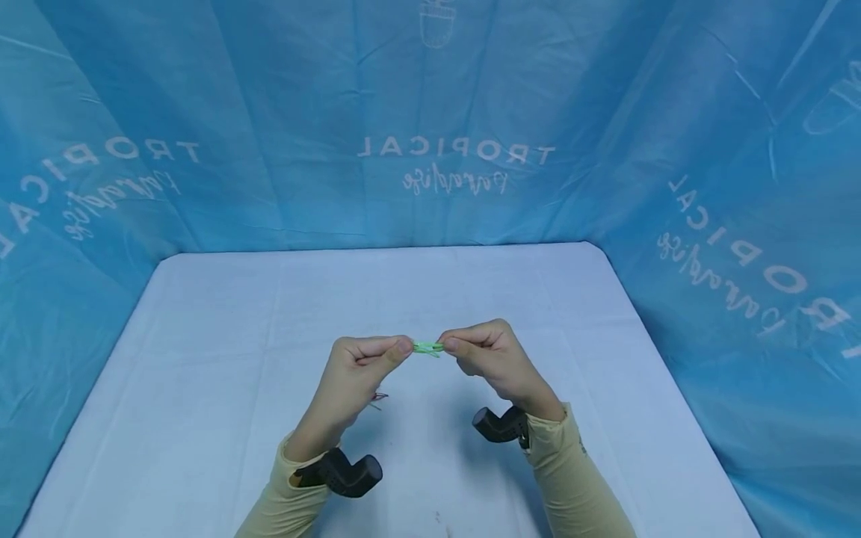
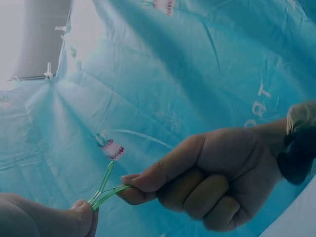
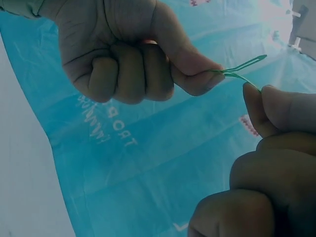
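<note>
A thin, bright green looped band (image 1: 427,348) is stretched between both hands above the white table. My left hand (image 1: 359,370) pinches one end between thumb and index finger. At the other end, my right hand (image 1: 491,359) pinches it the same way, its other fingers curled in. Seen from the left wrist, the green band (image 2: 102,197) splits, with a free loop sticking upward beside the part that runs to the right hand. A free loop of the band (image 3: 252,62) also shows in the right wrist view. Thin dark reddish strands (image 1: 380,396) appear just below the left hand, partly hidden by it.
The table (image 1: 222,359) has a white cover. Blue printed sheets (image 1: 457,209) hang behind it and along both sides. Black wrist cameras (image 1: 350,474) are strapped over the sleeves. Small faint marks (image 1: 439,517) lie near the front edge.
</note>
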Action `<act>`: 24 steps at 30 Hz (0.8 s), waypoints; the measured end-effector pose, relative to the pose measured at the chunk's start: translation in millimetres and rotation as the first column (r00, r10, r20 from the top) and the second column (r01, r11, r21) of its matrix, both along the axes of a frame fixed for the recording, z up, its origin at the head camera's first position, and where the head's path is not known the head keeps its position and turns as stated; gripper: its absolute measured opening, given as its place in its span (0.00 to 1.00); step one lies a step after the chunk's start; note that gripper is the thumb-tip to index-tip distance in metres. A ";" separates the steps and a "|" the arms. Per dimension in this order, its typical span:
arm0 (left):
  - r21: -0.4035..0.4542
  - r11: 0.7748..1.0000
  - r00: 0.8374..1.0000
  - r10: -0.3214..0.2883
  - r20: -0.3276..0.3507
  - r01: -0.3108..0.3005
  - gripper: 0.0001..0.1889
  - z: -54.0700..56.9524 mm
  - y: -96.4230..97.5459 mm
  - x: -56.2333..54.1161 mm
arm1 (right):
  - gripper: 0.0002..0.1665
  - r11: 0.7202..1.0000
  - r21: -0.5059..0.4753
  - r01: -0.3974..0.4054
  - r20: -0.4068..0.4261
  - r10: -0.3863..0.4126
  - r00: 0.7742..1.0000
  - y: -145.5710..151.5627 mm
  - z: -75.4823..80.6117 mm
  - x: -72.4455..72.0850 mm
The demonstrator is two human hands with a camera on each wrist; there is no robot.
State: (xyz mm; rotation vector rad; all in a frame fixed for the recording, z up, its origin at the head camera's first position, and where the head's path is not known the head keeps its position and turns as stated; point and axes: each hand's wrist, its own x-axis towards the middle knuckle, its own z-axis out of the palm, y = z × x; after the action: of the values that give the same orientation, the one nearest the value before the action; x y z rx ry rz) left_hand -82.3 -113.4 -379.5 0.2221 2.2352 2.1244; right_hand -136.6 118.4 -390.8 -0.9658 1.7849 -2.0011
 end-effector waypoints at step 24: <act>-0.784 0.616 0.974 0.214 0.069 -0.080 0.12 -101.5 -46.2 9.9 | 0.11 0.805 0.560 0.193 -0.086 -0.175 0.981 0.5 -41.9 -5.4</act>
State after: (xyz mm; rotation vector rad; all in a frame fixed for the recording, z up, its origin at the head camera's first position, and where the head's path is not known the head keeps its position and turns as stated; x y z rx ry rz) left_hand -72.4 -159.5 -481.1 -0.1799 2.8774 0.9476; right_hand -142.0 118.8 -432.7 -0.6451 2.3688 -1.3856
